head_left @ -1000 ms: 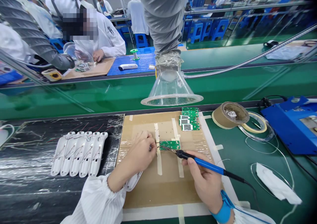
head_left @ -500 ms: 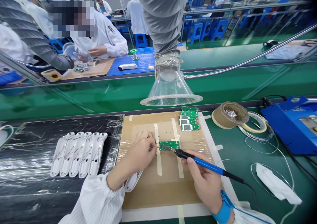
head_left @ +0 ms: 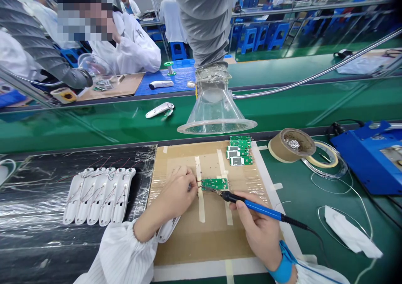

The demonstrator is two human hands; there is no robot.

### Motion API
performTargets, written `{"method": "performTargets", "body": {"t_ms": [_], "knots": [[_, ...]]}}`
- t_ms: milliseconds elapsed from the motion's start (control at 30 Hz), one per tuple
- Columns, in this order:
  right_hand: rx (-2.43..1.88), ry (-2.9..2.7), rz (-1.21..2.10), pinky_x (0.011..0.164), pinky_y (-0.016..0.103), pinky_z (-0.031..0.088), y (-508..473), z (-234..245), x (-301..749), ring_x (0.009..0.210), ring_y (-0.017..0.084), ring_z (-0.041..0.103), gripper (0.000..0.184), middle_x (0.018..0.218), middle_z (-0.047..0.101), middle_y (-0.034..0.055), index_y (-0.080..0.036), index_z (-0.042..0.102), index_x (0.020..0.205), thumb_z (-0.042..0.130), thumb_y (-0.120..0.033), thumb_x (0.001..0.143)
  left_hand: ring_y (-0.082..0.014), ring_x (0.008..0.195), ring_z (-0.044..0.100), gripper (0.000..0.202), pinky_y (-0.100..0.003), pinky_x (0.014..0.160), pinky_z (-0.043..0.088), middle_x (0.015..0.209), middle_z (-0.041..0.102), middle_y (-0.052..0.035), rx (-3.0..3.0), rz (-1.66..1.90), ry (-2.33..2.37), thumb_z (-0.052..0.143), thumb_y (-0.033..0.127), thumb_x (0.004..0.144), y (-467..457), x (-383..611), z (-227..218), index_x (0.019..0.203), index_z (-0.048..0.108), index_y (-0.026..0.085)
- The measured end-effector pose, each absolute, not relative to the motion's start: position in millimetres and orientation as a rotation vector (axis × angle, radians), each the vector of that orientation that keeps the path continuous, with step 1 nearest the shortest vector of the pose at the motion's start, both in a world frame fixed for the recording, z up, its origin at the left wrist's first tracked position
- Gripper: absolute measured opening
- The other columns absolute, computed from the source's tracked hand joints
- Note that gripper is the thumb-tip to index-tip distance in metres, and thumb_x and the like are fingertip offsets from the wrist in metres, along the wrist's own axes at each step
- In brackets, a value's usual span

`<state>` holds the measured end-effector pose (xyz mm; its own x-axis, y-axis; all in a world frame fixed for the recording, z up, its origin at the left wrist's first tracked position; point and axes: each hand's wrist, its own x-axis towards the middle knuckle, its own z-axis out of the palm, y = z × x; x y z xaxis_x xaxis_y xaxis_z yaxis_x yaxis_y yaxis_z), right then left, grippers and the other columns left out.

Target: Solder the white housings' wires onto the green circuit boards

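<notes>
My right hand [head_left: 259, 225] grips a blue soldering iron [head_left: 264, 209] like a pen. Its tip rests on or just over the lower left part of a green circuit board [head_left: 215, 184], which lies on a taped cardboard sheet [head_left: 188, 250]. Left of the board, my left hand [head_left: 176, 192] is closed in a pinch on a thin wire [head_left: 199, 181] that reaches the board's left end. Partly hidden under my left wrist is a white plastic shell [head_left: 169, 229]. Several more green boards [head_left: 240, 152] are stacked at the cardboard's top right corner.
Several white shells with wires [head_left: 99, 198] lie in a row at left. A clear fume hood [head_left: 216, 112] hangs beyond the board. At right are a tape roll [head_left: 276, 147], solder wire [head_left: 342, 166], white tissue [head_left: 348, 229] and a blue soldering station [head_left: 367, 162]. A co-worker [head_left: 132, 45] sits opposite.
A white shell has appeared on the green strip beyond the cardboard. The co-worker's hand has risen towards the head. My hands stay nearly in place; the iron's tip has shifted very slightly.
</notes>
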<state>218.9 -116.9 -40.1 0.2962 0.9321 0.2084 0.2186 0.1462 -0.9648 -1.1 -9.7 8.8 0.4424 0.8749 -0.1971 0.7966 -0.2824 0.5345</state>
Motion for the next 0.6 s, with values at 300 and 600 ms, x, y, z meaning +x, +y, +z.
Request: {"method": "performTargets", "body": {"t_ms": [300, 600], "knots": [[-1.340, -1.192, 0.711, 0.076, 0.024, 0.068, -116.4, -38.9, 218.6, 0.076, 0.017, 0.081, 0.012, 0.086, 0.083, -0.0007, -0.030, 0.079, 0.111, 0.071, -0.029, 0.102, -0.0290, 0.103, 0.059, 0.021, -0.045, 0.094, 0.049, 0.102, 0.064, -0.0077, 2.111, 0.143, 1.403, 0.054, 0.010, 0.091, -8.8, 0.3, 10.1, 0.075, 0.062, 0.021], [-1.331, -1.171, 0.710, 0.079, 0.031, 0.069, -117.9, -42.7, 219.3, 0.079, 0.021, 0.081, 0.014, 0.087, 0.082, 0.0011, -0.028, 0.078, 0.114, 0.068, -0.029, 0.105, -0.0291, 0.104, 0.059, 0.020, -0.046, 0.094, 0.048, 0.103, 0.063, -0.0078, 2.106, 0.118, 1.421, 0.053, 0.012, 0.091, -8.7, 1.0, 11.0, 0.075, 0.060, 0.021]]}}
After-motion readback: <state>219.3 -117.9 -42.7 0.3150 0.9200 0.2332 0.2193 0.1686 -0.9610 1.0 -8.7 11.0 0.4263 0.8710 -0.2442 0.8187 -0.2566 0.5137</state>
